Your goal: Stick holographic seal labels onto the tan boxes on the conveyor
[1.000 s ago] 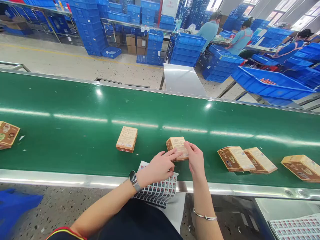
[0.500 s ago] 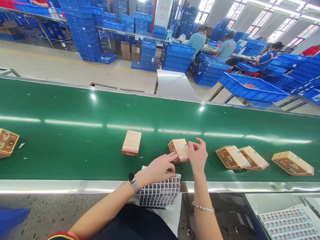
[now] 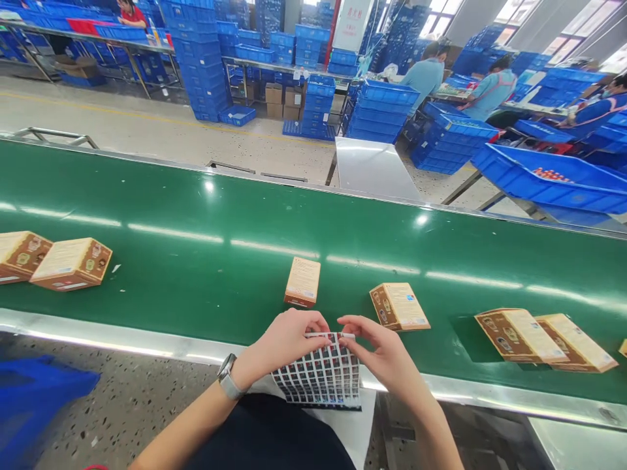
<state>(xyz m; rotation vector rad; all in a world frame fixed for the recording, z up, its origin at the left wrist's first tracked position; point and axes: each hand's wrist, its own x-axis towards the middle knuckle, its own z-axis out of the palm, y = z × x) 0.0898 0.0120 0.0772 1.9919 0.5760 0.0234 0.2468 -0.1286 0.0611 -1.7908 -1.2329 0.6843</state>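
Over the near rim of the conveyor (image 3: 186, 281), the left hand (image 3: 289, 336) pinches the sticker sheet (image 3: 323, 375), probably steadying its limp edge, while the right hand (image 3: 385, 349) half-curls at its corner, grip unclear.

Pale speckled floor (image 3: 274, 153) out back, with tall stacks of blue crates (image 3: 196, 65) all over the place and a shiny metal table (image 3: 375, 166) sitting just past the green conveyor belt (image 3: 196, 202). Big windows (image 3: 438, 21) up in the right corner, grey wall (image 3: 474, 27) between them, long light streaks (image 3: 274, 249) glaring off the belt.
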